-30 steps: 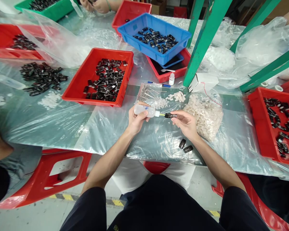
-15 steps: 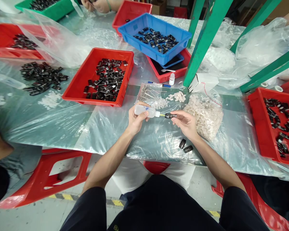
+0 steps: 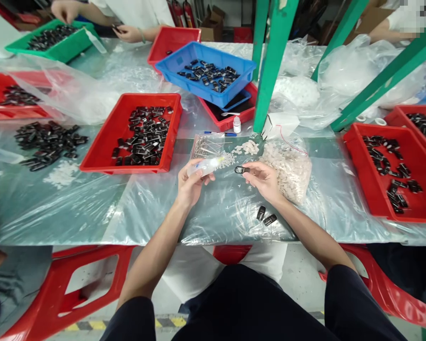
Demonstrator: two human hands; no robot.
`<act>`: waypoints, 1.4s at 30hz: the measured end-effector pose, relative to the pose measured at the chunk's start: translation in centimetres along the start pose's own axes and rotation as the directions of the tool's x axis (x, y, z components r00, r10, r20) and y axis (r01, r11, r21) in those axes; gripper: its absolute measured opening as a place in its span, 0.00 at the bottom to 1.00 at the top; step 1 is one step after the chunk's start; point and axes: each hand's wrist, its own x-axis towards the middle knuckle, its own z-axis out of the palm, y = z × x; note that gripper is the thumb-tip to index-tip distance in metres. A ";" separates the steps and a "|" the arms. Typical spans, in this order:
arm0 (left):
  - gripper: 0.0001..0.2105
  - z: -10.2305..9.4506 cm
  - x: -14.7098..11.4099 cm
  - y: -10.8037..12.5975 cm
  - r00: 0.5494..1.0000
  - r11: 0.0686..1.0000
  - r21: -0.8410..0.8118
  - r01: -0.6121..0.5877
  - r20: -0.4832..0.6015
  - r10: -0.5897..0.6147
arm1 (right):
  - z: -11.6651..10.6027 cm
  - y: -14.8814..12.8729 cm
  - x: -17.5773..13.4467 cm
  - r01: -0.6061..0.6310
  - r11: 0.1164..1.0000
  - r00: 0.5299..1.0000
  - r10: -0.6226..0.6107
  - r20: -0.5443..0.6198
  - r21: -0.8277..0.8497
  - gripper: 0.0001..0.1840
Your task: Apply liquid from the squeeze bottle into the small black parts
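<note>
My left hand [image 3: 189,183] is wrapped round a translucent squeeze bottle [image 3: 206,166], its yellowish nozzle tilted up to the right. Between the thumb and fingers of my right hand [image 3: 263,179] is a small black plastic part [image 3: 241,170]. The nozzle and the part are a short gap apart. Behind them lie small white pieces [image 3: 246,148] and a flat clear bag of thin metal pins [image 3: 206,147]. Two more black parts [image 3: 265,216] rest on the plastic-covered table, nearer my body. Beside my right hand stands a clear bag full of whitish pieces [image 3: 293,173].
A red tray [image 3: 102,161] of black parts is on the left, another red tray [image 3: 367,199] on the right. A blue tray [image 3: 195,90] sits stacked behind, near a green post [image 3: 270,80] and a little white bottle [image 3: 237,125]. A co-worker's hands [image 3: 128,34] show across the table.
The bottle's nozzle has moved away from the black part and now points upward. My left hand has drawn back slightly left, and the camera view has tilted up.
</note>
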 end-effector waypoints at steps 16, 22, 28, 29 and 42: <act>0.28 -1.1 -0.3 -2.8 0.977 0.826 0.562 0.049 0.143 -0.156 | -0.4 0.4 0.6 0.001 0.995 1.000 -0.002 0.012 0.105 0.25; 0.21 -1.7 -3.9 -0.8 0.954 0.371 0.882 -0.291 0.239 0.180 | 0.0 0.4 0.3 0.001 0.993 0.998 -0.008 0.063 0.119 0.20; 0.08 -0.8 -7.7 -0.2 0.786 0.158 0.785 -0.599 0.615 -0.072 | 0.3 0.0 -0.1 0.007 0.993 0.995 -0.018 0.101 0.114 0.20; 0.09 -0.6 -7.8 -0.3 0.767 0.142 0.773 -0.619 0.633 -0.100 | 0.3 0.0 -0.1 0.015 0.993 0.994 -0.027 0.104 0.116 0.20; 0.11 1.8 -4.9 1.5 0.992 0.815 0.566 -0.125 0.097 0.084 | 0.3 -0.2 -0.3 0.027 0.998 0.978 -0.038 0.206 0.058 0.17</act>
